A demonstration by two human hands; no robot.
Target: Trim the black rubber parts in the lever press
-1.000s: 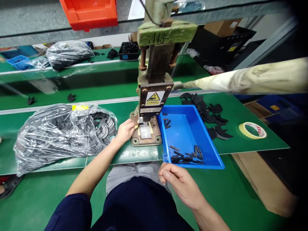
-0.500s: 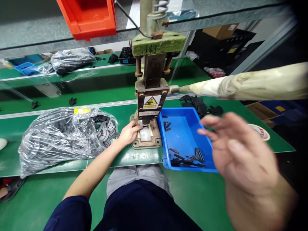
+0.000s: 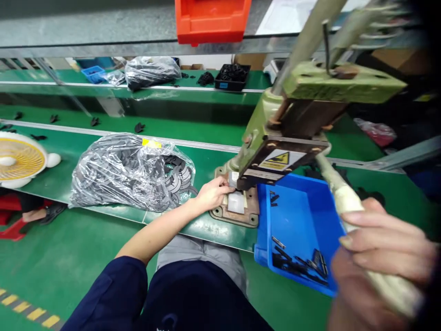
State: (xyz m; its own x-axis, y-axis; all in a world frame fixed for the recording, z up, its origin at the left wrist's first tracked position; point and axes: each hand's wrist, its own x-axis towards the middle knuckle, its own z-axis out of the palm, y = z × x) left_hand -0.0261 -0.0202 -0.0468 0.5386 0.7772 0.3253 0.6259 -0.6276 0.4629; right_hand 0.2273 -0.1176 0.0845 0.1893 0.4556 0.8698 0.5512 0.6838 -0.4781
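My right hand (image 3: 389, 243) is wrapped around the pale, tape-covered lever handle (image 3: 339, 191) of a green hand press (image 3: 310, 87). At the press base (image 3: 220, 214), my left hand (image 3: 214, 193) has its fingertips pinched together under the press head (image 3: 282, 161). They are at a small black part (image 3: 238, 190), mostly hidden by the fingers and the head. A whitish block (image 3: 236, 202) lies on the base just in front of it. Right of the base, a blue bin (image 3: 296, 220) holds several narrow black pieces (image 3: 299, 264).
A clear plastic bag (image 3: 113, 177) of curved black parts lies left of the press. A fan (image 3: 20, 158) stands farther left. The orange bin (image 3: 213, 23) sits on the shelf above. Behind runs a green surface (image 3: 193, 131) with several black parts on it.
My right hand, open in the air before, has closed on the lever handle, which now slopes down toward me. My left hand stays at the press base. The camera view has turned right-to-left, shifting the scene.
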